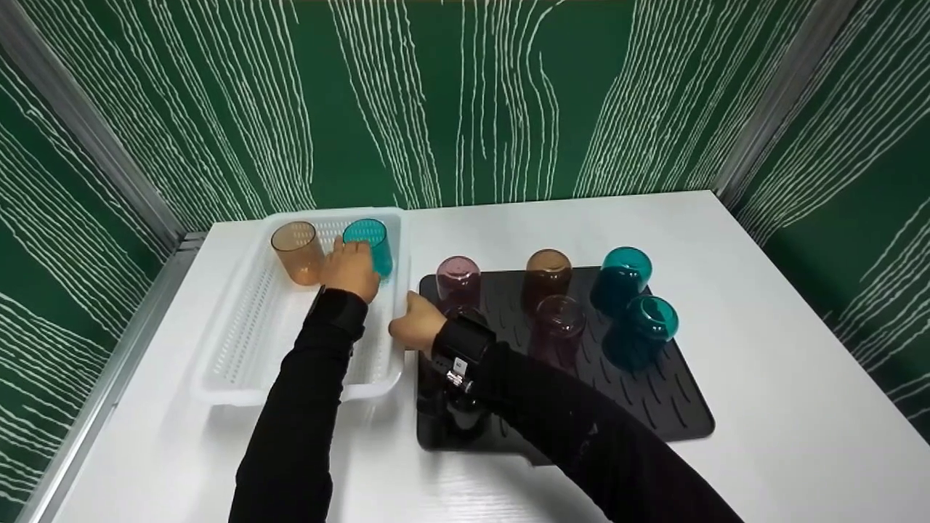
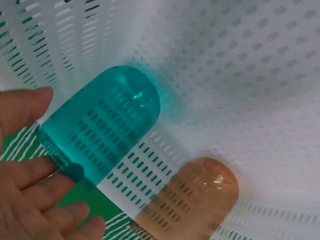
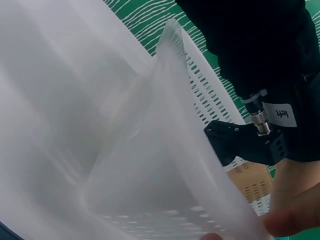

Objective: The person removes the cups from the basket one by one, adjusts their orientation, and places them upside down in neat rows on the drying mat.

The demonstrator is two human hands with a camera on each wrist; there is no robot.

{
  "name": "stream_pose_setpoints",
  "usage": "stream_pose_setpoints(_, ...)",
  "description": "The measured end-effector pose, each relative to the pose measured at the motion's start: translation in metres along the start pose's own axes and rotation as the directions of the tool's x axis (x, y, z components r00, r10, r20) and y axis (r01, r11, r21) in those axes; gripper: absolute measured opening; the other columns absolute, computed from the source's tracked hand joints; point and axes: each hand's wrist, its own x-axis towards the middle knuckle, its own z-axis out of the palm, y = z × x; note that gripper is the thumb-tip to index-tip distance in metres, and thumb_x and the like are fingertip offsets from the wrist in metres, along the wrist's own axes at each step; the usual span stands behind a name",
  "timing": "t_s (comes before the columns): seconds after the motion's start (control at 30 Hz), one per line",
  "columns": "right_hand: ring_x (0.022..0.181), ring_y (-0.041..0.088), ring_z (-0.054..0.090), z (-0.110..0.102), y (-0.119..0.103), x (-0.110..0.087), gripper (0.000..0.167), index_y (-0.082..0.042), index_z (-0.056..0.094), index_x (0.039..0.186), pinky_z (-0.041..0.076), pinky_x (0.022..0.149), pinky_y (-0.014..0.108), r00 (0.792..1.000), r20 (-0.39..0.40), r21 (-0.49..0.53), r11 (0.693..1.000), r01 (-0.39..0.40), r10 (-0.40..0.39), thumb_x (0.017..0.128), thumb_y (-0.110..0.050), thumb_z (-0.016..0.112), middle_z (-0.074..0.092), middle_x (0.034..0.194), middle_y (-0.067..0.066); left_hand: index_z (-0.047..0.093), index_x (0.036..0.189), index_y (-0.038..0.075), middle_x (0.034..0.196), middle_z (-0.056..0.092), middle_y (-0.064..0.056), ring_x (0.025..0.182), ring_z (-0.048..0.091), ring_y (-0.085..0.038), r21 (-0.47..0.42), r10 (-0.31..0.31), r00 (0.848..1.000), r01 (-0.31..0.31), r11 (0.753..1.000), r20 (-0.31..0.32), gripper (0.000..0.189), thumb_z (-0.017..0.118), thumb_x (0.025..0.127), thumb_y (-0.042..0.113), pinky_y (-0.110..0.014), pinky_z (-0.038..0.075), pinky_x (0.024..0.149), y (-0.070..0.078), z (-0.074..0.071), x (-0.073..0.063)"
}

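Note:
A teal tumbler stands upright at the far right end of the white plastic basket. My left hand is at its rim. In the left wrist view, the fingers touch the mouth of the teal tumbler, while the thumb lies apart from its wall. Beside it in the basket stands an amber tumbler. My right hand grips the basket's right rim, thumb and fingertip showing on either side of the wall in the right wrist view.
Right of the basket lies a black drying mat. Several tumblers stand upside down on it, among them a pink one, an amber one and a teal one. My right forearm crosses over the mat. Green walls border the white table.

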Motion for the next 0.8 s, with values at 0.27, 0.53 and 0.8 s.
stream_pose_setpoints(0.27, 0.106, 0.027, 0.062, 0.002, 0.000, 0.000, 0.057, 0.015, 0.054, 0.138, 0.062, 0.097, 0.040, 0.999, -0.019, -0.044, 0.999, -0.032, 0.032, 0.082, 0.009, 0.053, 0.063, 0.121, 0.022, 0.076, 0.124, -0.010, 0.127, 0.074, -0.031, 0.129, 0.069, -0.046, 0.080, -0.012, 0.987, 0.026, 0.996, -0.161, 0.029, 0.055, 0.103, -0.008, -0.054, 0.057, 0.109, 0.002, 0.008, -0.002)
stream_pose_setpoints(0.53, 0.112, 0.029, 0.066, 0.003, -0.001, -0.001, 0.061, 0.013, 0.050, 0.146, 0.063, 0.100, 0.044, 0.997, 0.020, 0.017, 0.997, -0.070, 0.070, 0.085, 0.010, 0.052, 0.062, 0.137, 0.031, 0.079, 0.102, -0.007, 0.103, 0.079, -0.028, 0.099, 0.078, -0.046, 0.021, 0.001, 0.969, 0.005, 1.000, -0.247, 0.021, 0.058, 0.099, -0.007, -0.059, 0.065, 0.086, -0.001, 0.014, -0.006)
stream_pose_setpoints(0.8, 0.115, 0.032, 0.069, -0.003, 0.003, 0.000, 0.063, 0.011, 0.048, 0.151, 0.062, 0.103, 0.049, 0.995, 0.061, 0.138, 0.986, -0.090, 0.082, 0.088, 0.011, 0.049, 0.066, 0.131, 0.027, 0.073, 0.109, -0.006, 0.098, 0.078, -0.031, 0.092, 0.078, -0.049, -0.014, 0.012, 0.987, -0.014, 1.000, -0.160, 0.016, 0.061, 0.103, 0.001, -0.062, 0.064, 0.081, -0.001, 0.005, -0.016)
